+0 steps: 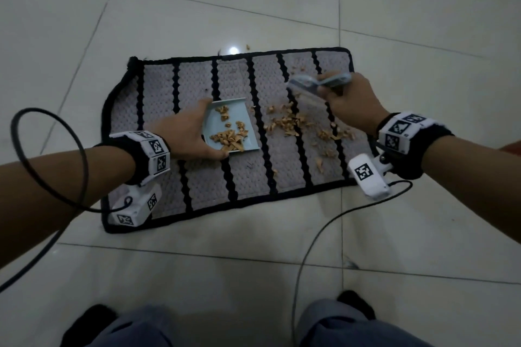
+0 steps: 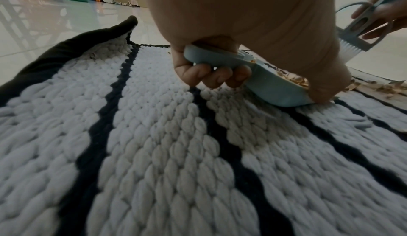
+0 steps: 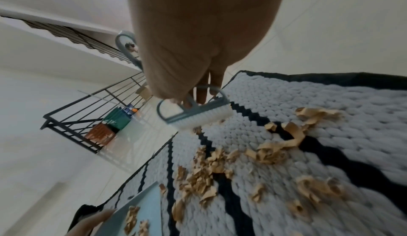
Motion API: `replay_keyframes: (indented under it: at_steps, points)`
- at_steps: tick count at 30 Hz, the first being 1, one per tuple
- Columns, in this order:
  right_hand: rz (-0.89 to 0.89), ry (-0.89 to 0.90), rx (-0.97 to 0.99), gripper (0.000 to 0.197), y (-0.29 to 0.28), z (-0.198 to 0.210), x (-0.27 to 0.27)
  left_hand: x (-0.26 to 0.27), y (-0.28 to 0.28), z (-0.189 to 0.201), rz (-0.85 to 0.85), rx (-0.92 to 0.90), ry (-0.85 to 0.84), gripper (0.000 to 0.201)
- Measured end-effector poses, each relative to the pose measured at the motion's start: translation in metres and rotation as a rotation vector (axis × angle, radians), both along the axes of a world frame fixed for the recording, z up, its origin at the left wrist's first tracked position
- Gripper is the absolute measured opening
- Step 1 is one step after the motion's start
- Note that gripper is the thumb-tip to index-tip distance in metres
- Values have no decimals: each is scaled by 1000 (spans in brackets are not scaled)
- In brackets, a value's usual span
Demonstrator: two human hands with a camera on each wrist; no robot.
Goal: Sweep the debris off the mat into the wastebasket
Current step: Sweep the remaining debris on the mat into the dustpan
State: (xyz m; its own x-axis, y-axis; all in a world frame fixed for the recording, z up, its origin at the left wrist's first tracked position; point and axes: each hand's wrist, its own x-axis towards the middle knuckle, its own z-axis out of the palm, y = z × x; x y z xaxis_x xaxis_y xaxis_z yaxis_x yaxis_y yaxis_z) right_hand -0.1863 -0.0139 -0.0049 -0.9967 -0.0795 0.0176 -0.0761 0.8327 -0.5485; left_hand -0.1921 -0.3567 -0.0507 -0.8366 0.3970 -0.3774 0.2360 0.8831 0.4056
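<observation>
Dim, soft — ceiling-light glare on tiles

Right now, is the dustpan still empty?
No, the dustpan in the left hand already holds tan debris, with more scattered on the mat.

The head camera looks steeply down at the mat (image 1: pixel 197 177) from above. The left wrist camera sits very low, close over the mat (image 2: pixel 154 152), facing along it to the dustpan (image 2: pixel 264 86). The right wrist camera is tilted, near the mat (image 3: pixel 330 109). All 3 views share the dustpan (image 3: pixel 141 205) and brush (image 3: pixel 198 116).
</observation>
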Motion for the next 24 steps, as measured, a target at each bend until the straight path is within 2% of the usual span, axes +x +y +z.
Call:
replay_keyframes:
  at_steps: [3, 6, 9, 13, 19, 24]
  points:
    - [-251, 45, 103, 32, 17, -8, -2, -4, 5, -4, 8, -34, -13, 120]
    - [-410, 31, 72, 29, 20, -22, 1, -6, 6, -5, 10, -56, -9, 121]
    - [-345, 3, 128, 36, 6, -38, 5, -10, 8, -4, 1, -49, -7, 126]
    - [-266, 13, 122, 33, -25, -43, 6, -14, 10, -5, -15, -90, 13, 124]
    - [-201, 3, 96, 18, -67, -53, 11, -12, 10, -6, -15, -79, 15, 120]
    - [-173, 11, 60, 22, -100, -56, 19, -11, 10, -6, -22, -70, 26, 116]
